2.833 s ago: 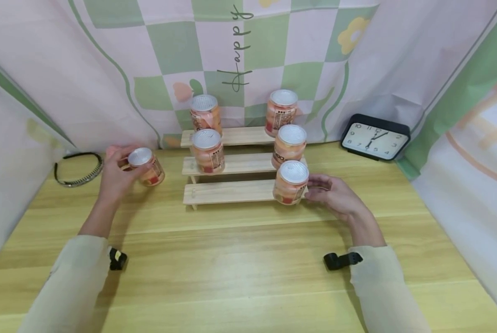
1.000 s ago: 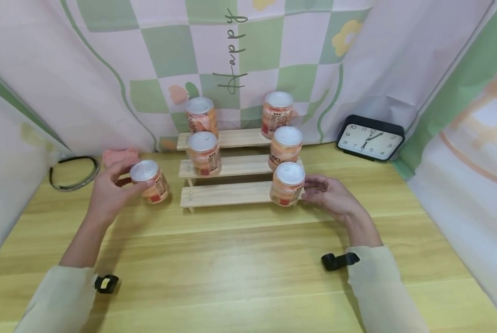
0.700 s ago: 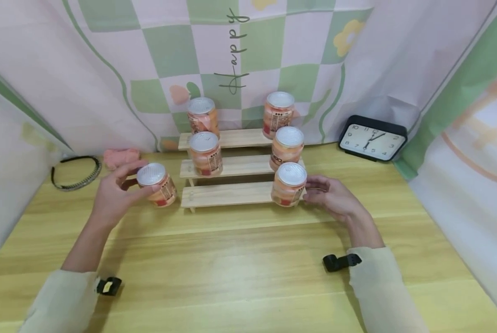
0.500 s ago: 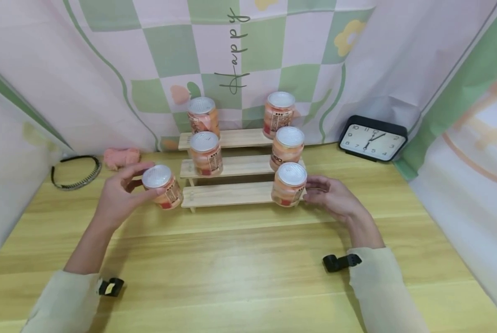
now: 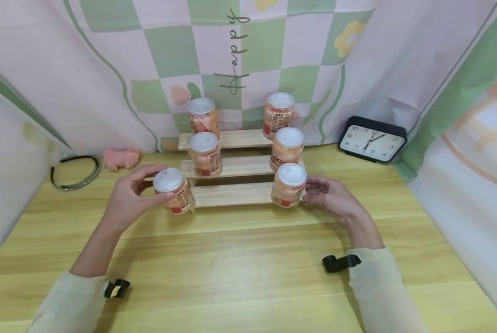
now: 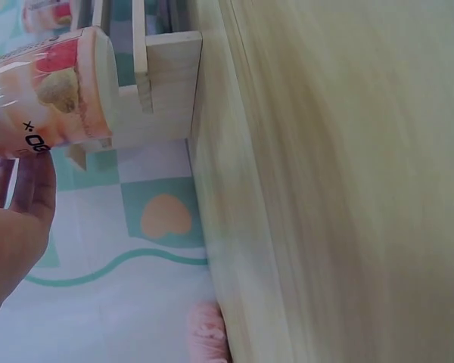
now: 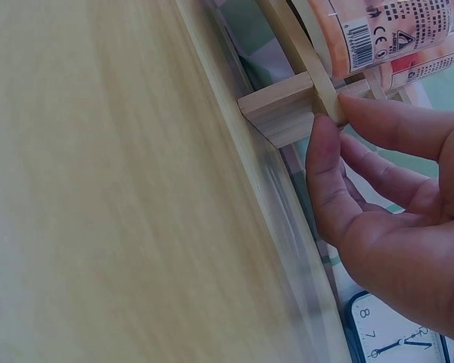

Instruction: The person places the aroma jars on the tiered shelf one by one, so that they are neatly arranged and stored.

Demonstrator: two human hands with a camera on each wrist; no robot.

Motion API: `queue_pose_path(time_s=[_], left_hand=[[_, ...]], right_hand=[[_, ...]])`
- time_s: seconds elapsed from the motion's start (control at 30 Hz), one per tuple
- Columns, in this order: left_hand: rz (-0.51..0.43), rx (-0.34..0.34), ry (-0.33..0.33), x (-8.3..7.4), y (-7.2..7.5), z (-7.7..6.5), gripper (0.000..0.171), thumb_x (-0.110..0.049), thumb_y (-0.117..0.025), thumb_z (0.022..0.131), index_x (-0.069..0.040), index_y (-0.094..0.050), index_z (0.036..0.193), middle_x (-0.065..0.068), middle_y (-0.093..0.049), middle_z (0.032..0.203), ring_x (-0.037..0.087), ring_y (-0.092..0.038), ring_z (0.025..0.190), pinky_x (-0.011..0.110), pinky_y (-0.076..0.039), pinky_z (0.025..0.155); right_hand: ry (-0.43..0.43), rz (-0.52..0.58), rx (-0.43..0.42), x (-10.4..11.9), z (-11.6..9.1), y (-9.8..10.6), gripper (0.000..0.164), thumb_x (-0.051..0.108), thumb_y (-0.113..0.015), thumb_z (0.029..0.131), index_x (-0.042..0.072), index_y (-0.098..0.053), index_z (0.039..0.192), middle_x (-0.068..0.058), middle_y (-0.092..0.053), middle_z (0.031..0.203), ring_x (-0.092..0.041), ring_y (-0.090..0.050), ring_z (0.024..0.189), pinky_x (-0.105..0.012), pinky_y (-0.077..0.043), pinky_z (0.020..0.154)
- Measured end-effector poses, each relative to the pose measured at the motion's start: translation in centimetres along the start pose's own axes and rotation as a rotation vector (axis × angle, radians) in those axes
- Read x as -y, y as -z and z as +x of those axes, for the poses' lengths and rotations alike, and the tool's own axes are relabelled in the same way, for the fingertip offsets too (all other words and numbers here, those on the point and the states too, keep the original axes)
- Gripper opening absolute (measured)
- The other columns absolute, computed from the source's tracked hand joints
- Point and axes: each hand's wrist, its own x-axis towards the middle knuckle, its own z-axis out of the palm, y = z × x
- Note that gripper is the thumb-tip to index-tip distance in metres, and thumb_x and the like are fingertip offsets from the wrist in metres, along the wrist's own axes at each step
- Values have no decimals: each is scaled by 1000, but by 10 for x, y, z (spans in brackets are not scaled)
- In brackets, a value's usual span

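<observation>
My left hand (image 5: 125,201) grips a pink-orange can (image 5: 183,200) with a silvery lid, thumb in front and fingers behind. The can leans slightly and overlaps the left end of the lowest step of the three-tier wooden display rack (image 5: 231,195) in the head view. The left wrist view shows this can's base (image 6: 104,83) above the board, clear of the table. At the rack's other end, my right hand (image 5: 333,199) pinches the tip of the lowest board (image 7: 329,102) between thumb and finger. A similar can (image 5: 287,190) stands on that step, right beside the fingers.
Two cans stand on the middle step, one left (image 5: 206,159) and one right (image 5: 286,150); two more occupy the top step. A black clock (image 5: 373,138) stands at back right. A headband (image 5: 75,185) and a pink fuzzy item (image 5: 121,158) lie at back left, before the curtain (image 5: 219,51).
My left hand has carried the can rightward and toward me, from beside the pink item to the rack's lowest step. My right hand stays at the rack's right end.
</observation>
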Motion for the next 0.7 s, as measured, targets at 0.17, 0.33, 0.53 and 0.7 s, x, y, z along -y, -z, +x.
queue_pose_path(time_s=[0.17, 0.33, 0.53, 0.7], left_hand=[[-1, 16, 17, -2, -5, 1, 55, 3, -84, 81, 1, -64, 132, 10, -63, 130, 19, -57, 115, 23, -50, 93], [16, 45, 38, -3, -10, 4, 56, -2, -85, 81, 0, -63, 132, 9, -62, 133, 19, -57, 117, 24, -50, 94], [21, 63, 32, -2, -19, 7, 57, -2, -86, 80, 3, -62, 132, 11, -62, 133, 23, -57, 117, 27, -51, 94], [24, 75, 39, -1, -27, 8, 57, -5, -87, 79, -1, -64, 132, 7, -62, 132, 28, -56, 118, 29, -52, 94]], right_hand=[[2, -1, 4, 0, 0, 0, 65, -11, -59, 93, -14, -29, 150, -30, -40, 144, -18, -56, 114, -30, -52, 96], [-4, -2, 3, 1, -1, 0, 65, -10, -60, 93, -14, -29, 151, -30, -39, 145, -19, -55, 114, -29, -52, 96], [-1, 1, 2, 0, -1, 0, 66, -10, -60, 93, -15, -28, 150, -31, -39, 145, -18, -56, 114, -30, -52, 96], [0, -3, 2, 2, -1, 0, 66, -10, -60, 93, -15, -28, 150, -31, -39, 145, -18, -55, 113, -30, -52, 96]])
